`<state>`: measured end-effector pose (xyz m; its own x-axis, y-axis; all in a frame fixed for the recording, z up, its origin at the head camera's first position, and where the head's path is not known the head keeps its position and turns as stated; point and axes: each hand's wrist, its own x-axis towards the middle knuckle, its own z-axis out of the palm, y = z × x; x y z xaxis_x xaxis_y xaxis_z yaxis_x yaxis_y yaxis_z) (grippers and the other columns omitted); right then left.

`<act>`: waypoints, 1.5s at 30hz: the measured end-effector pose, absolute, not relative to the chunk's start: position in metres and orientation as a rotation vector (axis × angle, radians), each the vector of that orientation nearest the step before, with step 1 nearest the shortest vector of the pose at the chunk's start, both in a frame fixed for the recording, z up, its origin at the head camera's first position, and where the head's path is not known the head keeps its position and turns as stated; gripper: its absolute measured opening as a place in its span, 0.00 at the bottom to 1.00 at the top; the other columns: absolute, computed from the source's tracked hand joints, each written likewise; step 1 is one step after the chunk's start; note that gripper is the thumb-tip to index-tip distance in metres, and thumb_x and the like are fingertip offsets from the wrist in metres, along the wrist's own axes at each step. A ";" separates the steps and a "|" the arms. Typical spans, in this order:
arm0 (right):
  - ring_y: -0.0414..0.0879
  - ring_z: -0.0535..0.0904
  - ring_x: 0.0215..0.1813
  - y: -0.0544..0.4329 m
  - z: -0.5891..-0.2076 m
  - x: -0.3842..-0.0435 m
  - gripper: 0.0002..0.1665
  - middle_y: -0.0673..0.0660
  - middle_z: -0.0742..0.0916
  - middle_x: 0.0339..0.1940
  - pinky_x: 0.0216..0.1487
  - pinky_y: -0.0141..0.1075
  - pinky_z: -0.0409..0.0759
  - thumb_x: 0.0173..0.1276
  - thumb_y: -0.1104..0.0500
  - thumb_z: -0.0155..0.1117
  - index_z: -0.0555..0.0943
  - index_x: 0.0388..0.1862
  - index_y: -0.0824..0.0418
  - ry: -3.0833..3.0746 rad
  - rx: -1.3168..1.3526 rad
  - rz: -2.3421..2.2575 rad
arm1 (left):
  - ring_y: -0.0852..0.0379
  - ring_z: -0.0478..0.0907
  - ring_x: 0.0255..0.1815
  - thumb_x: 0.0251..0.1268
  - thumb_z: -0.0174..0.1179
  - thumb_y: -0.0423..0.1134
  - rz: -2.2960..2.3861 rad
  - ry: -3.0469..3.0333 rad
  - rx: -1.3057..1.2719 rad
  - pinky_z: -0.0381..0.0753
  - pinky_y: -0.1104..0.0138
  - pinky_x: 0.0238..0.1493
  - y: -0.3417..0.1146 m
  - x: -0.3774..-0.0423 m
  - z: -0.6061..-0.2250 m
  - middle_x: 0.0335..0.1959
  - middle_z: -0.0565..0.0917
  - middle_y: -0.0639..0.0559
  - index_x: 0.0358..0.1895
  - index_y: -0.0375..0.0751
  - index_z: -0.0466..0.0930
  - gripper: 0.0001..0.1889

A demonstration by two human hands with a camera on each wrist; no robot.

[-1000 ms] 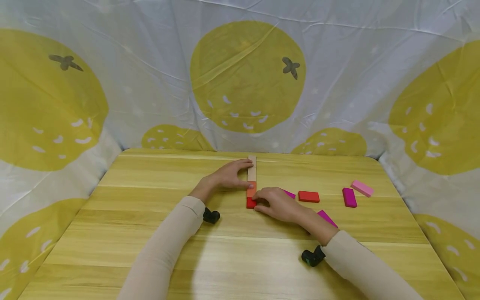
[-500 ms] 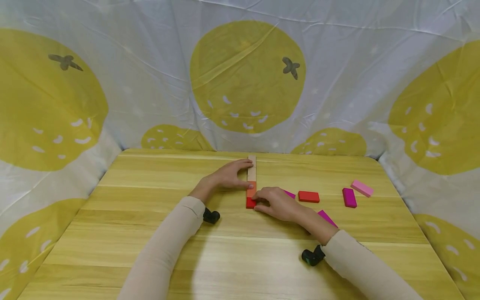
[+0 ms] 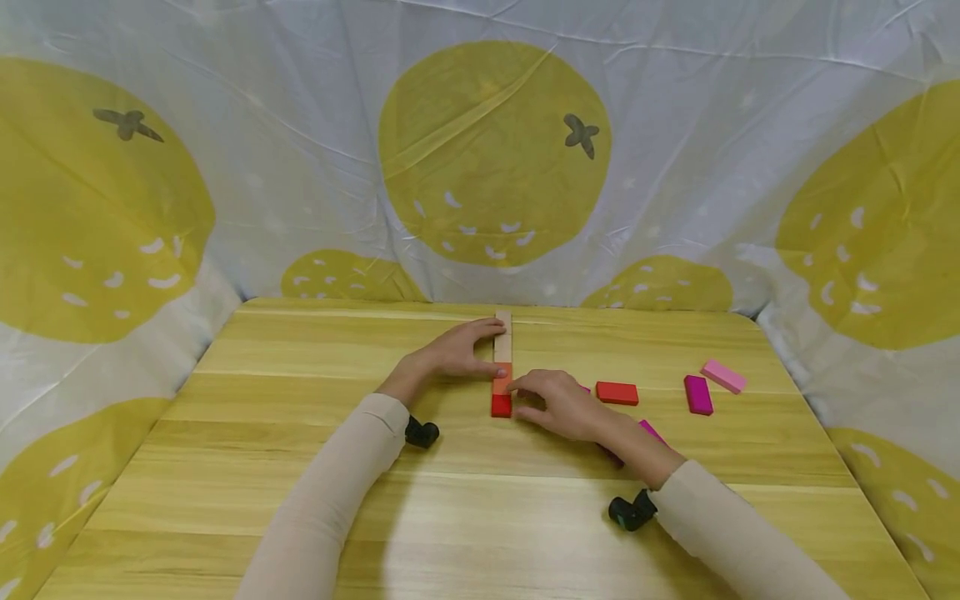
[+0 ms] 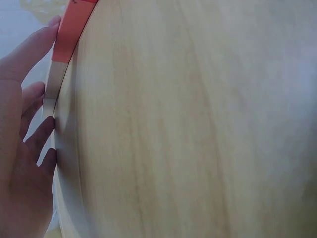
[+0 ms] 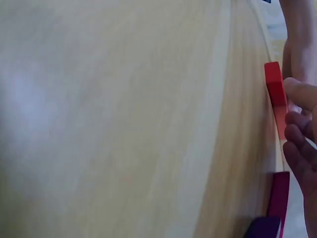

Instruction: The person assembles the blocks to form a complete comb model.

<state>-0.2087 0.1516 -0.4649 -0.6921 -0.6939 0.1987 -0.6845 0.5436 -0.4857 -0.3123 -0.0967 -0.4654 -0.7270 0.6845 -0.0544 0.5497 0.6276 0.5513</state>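
In the head view a straight row of flat blocks runs toward the far table edge: pale wooden blocks (image 3: 503, 346), an orange block (image 3: 502, 382) and a red block (image 3: 501, 406) at the near end. My left hand (image 3: 457, 350) rests along the row's left side, its thumb on the orange block and its fingers at the pale wood. My right hand (image 3: 558, 406) is just right of the row, index fingertip by the orange block's edge. A small gap shows between its thumb and the red block. In the right wrist view the red block (image 5: 275, 82) is near the thumb.
On the right lie a loose red block (image 3: 617, 393), a magenta block (image 3: 699, 395) and a pink block (image 3: 723, 377). More magenta blocks (image 3: 652, 430) are partly hidden by my right hand and forearm. A printed cloth (image 3: 495, 150) hangs around the wooden table (image 3: 300, 467).
My right hand has drawn slightly right, off the red block, which shows more fully. A dark magenta edge has appeared left of my right wrist. The left hand stays where it was.
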 end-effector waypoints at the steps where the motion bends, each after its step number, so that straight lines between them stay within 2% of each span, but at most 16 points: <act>1: 0.43 0.83 0.48 0.154 -0.464 -0.209 0.20 0.52 0.88 0.48 0.52 0.42 0.82 0.71 0.55 0.74 0.85 0.58 0.60 2.754 -1.216 -0.865 | 0.49 0.53 0.81 0.64 0.70 0.62 0.748 2.595 1.009 0.55 0.55 0.78 -0.097 -0.312 -0.465 0.81 0.61 0.50 0.80 0.43 0.64 0.47; 7: 0.46 0.84 0.47 0.177 -0.456 -0.211 0.19 0.56 0.88 0.49 0.49 0.44 0.84 0.71 0.58 0.74 0.85 0.58 0.63 2.780 -1.195 -0.908 | 0.49 0.53 0.82 0.63 0.70 0.62 0.716 2.591 1.003 0.55 0.56 0.78 -0.097 -0.314 -0.465 0.82 0.60 0.51 0.80 0.44 0.63 0.47; 12: 0.49 0.84 0.49 0.197 -0.452 -0.215 0.19 0.57 0.88 0.50 0.53 0.47 0.83 0.69 0.61 0.74 0.85 0.57 0.65 2.815 -1.157 -0.881 | 0.47 0.53 0.82 0.62 0.71 0.61 0.749 2.579 0.996 0.54 0.54 0.78 -0.099 -0.314 -0.464 0.82 0.59 0.50 0.80 0.43 0.64 0.47; 17: 0.46 0.83 0.50 0.211 -0.454 -0.217 0.21 0.54 0.87 0.51 0.52 0.45 0.83 0.70 0.58 0.75 0.85 0.59 0.64 2.835 -1.062 -0.789 | 0.47 0.52 0.82 0.63 0.72 0.59 0.765 2.571 0.995 0.53 0.54 0.79 -0.100 -0.313 -0.463 0.82 0.59 0.49 0.80 0.42 0.64 0.47; 25: 0.47 0.82 0.46 0.219 -0.456 -0.221 0.27 0.59 0.87 0.49 0.47 0.42 0.83 0.69 0.56 0.76 0.83 0.60 0.70 2.806 -0.961 -0.697 | 0.48 0.52 0.82 0.63 0.71 0.61 0.747 2.576 0.992 0.53 0.55 0.79 -0.099 -0.314 -0.466 0.82 0.59 0.51 0.81 0.44 0.63 0.47; 30: 0.44 0.80 0.42 0.220 -0.457 -0.224 0.24 0.57 0.87 0.47 0.43 0.38 0.81 0.68 0.57 0.76 0.85 0.58 0.69 2.764 -0.917 -0.725 | 0.50 0.52 0.82 0.63 0.71 0.62 0.759 2.564 0.975 0.53 0.56 0.79 -0.097 -0.315 -0.467 0.82 0.58 0.53 0.81 0.46 0.63 0.48; 45: 0.41 0.79 0.39 0.202 -0.451 -0.211 0.24 0.49 0.85 0.39 0.41 0.36 0.81 0.64 0.56 0.80 0.86 0.55 0.67 2.747 -0.933 -0.845 | 0.50 0.51 0.82 0.63 0.70 0.62 0.758 2.564 0.980 0.52 0.57 0.79 -0.097 -0.315 -0.467 0.82 0.59 0.52 0.81 0.45 0.63 0.47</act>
